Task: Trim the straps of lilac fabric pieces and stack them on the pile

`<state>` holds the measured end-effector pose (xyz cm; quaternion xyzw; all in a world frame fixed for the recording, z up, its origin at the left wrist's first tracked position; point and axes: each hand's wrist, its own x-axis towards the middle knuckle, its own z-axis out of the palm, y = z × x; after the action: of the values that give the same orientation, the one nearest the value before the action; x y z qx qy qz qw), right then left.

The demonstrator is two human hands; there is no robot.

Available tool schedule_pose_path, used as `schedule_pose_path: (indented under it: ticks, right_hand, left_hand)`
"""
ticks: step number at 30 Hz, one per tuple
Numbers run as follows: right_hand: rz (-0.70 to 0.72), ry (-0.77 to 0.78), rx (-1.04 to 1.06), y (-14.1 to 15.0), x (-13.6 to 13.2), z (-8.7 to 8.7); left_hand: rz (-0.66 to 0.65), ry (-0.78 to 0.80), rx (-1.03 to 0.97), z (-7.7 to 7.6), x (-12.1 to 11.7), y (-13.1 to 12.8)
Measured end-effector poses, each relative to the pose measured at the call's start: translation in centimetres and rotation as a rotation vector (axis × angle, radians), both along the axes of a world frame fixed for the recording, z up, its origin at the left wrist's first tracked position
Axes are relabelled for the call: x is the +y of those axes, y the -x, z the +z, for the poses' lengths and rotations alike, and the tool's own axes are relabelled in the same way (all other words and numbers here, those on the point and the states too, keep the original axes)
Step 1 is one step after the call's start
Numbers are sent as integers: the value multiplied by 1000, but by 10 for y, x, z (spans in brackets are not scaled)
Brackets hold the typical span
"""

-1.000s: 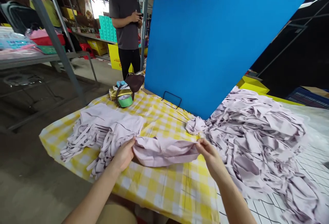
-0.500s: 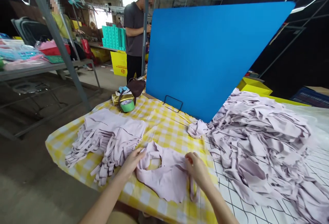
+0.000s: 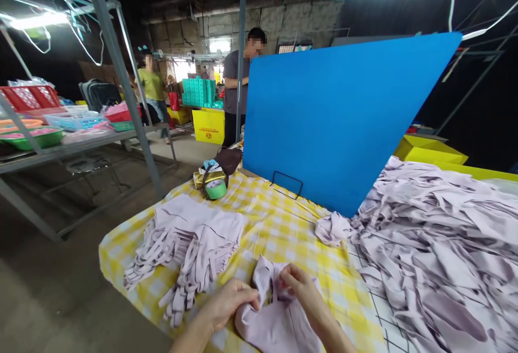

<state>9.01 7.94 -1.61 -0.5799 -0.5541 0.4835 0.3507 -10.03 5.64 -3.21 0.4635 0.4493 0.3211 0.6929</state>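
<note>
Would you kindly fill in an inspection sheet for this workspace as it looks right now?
Surface: table under a yellow checked cloth.
Job's things: pale lilac garment bunched between both hands; sorted stack to the left; loose heap to the right.
Clutter: green tape roll, dark pouch.
Grippers: left hand and right hand both pinch the garment.
Cables: hanging cords by the rack's lamp.
Surroundings: blue board, metal rack, two people behind.

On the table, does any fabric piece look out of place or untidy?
One crumpled piece lies alone on the checked cloth, apart from the neat stack and just off the big loose heap. Both hands hold another piece.
</note>
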Motion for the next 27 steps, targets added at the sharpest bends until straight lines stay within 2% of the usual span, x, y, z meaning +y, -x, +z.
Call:
schedule_pose_path:
  ticks: [2,3,4,6,8,10,13,15,18,23,27]
  right_hand:
    - [-11,126,211,-4,-4,12]
    - [-22,161,239,-5,-5,16]
    - [-37,164,202,-6,-5,17]
    - [-66,76,-53,-4,-4,11]
    - [-65,-57,-382,1,-4,-2]
    - [-51,-131,-563,10,-3,-15]
    - [-43,-141,-573,23,-2,-26]
    - [-31,-139,-521,26,-1,-25]
    - [16,-104,-377,20,-1,-10]
    - [64,109,255,-4,-8,37]
    - [44,140,363,-25,-11,75]
  left_hand:
    - [-7,-92,236,3,1,1]
    - [-14,-133,340,6,2,0]
    - [-24,-169,416,8,2,-1]
    - [-45,-226,480,12,1,-4]
    - [-53,-275,469,13,0,-9]
    - [-36,-298,455,9,-2,-14]
    - [7,-284,519,1,-3,-17]
    - [1,-277,594,0,-5,-14]
    - [-44,-269,710,3,-7,-7]
    - [-94,-329,906,12,-7,0]
    - [-118,-350,1076,20,-2,2]
